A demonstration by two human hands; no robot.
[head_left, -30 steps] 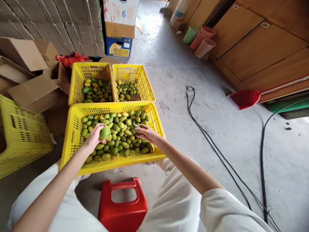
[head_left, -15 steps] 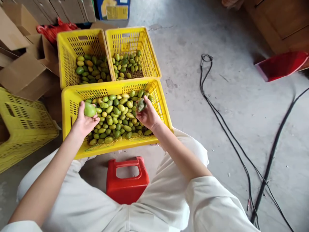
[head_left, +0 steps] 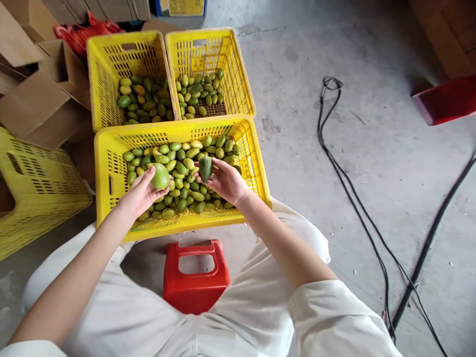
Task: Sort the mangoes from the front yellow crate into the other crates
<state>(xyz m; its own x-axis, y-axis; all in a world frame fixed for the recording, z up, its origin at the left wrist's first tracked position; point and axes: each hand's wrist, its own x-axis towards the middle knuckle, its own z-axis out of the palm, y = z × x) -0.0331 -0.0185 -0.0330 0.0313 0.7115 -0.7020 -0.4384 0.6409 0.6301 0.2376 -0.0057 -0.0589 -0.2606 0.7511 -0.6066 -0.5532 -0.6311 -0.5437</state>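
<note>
Over the front yellow crate point(head_left: 186, 225), the left hand point(head_left: 143, 193) cradles a pale-green fruit point(head_left: 160, 176), the right hand point(head_left: 228, 181) grips a darker fruit point(head_left: 206, 169) — light fingertip pressure should avoid bruising.

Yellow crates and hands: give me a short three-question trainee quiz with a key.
1. Which hand holds the darker green fruit: A, left; B, right?
2. True or false: the thick black cable lies inside the front crate.
3. Fill in: beyond the front crate, ___ yellow crates stand side by side.

Key: 1. B, right hand; the left hand holds a paler fruit. 2. False; the thick black cable lies on the floor. 3. Two.
</note>
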